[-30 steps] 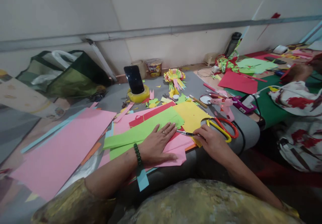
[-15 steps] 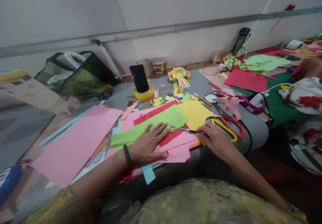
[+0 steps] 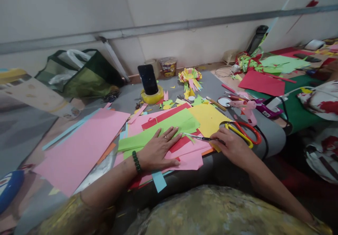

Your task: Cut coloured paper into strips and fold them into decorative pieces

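My left hand (image 3: 161, 150) lies flat with its fingers spread, pressing on folded light green paper (image 3: 158, 131) and the pink paper (image 3: 191, 160) below it. My right hand (image 3: 229, 145) is closed around a slim craft knife (image 3: 202, 138) with a pale tip and dark body. That tip is at the green paper's lower right edge, close to my left fingertips. A narrow green sliver (image 3: 190, 140) hangs by the blade. Red and yellow sheets (image 3: 211, 117) lie under and beside the green one. Just right of my right hand are scissors with red and yellow handles (image 3: 249, 131).
A phone (image 3: 148, 80) leans in a yellow tape roll (image 3: 153, 97). Behind the scissors lies a pink glue gun (image 3: 244, 110). A paper pompom (image 3: 190, 78) and scraps lie at the back. Large pink paper (image 3: 87, 147) covers the left. Another person's sleeve (image 3: 320, 99) is at right.
The knife and my right hand have shifted slightly right along the green paper's edge. A green sliver now shows below the blade. My left hand stays flat on the paper.
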The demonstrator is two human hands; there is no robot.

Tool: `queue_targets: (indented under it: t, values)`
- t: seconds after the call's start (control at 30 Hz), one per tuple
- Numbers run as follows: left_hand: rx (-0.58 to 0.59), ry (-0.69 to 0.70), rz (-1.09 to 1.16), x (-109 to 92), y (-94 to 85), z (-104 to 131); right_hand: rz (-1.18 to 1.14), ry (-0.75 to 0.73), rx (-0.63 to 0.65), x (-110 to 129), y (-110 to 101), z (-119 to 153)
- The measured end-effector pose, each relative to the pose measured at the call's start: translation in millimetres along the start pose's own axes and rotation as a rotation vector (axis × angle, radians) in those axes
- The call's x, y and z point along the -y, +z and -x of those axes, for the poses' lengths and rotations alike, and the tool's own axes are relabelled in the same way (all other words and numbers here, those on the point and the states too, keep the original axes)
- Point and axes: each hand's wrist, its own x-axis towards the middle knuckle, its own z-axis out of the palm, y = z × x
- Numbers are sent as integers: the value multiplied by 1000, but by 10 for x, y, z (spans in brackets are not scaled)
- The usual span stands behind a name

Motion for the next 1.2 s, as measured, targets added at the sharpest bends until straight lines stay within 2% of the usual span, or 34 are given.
queue_targets:
  t: [0.4, 0.63, 0.8, 1.0, 1.2]
  values:
    - [44, -26, -3, -31, -33, -3, -46, -15, 21, 46, 15, -23]
    - [37, -30, 4, -31, -26, -1, -37, 3, 71, 138, 41, -76]
    - [32, -25, 0, -26, -26, -9, -32, -4, 59, 192, 76, -90]
    - [-22, -29, 50, 87, -69, 139, -37, -3, 37, 167, 97, -81]
    - [13, -73, 4, 111, 41, 250, 21, -36, 4, 149, 122, -78]
